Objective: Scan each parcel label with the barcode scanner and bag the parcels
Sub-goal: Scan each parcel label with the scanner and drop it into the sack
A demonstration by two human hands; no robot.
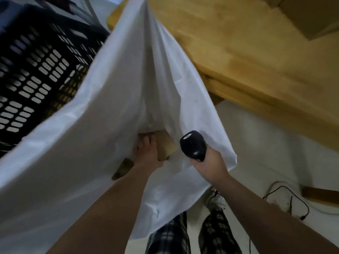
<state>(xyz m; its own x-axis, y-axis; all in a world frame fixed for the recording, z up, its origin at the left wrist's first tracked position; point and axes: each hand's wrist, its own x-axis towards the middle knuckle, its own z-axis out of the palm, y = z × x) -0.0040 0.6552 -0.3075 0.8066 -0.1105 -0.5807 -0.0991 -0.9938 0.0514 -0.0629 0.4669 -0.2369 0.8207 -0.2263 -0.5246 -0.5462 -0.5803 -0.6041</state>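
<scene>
Parcel [165,146] held in left hand [146,154], fingers wrapped round it, low inside white bag [88,129], likely for release. Right hand [211,164] grips barcode scanner [193,145], seemingly pinning bag edge open. Black crate [36,70] beside, wooden table [256,52] behind.

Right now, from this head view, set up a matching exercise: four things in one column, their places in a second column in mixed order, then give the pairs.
Things:
1. brown parcel
2. barcode scanner
3. black crate
4. cardboard box

Places:
A. on the wooden table, upper right
B. gripped by the right hand
C. left of the white bag
D. held by the left hand inside the white bag

Pairs: 1-D, 2-B, 3-C, 4-A
</scene>
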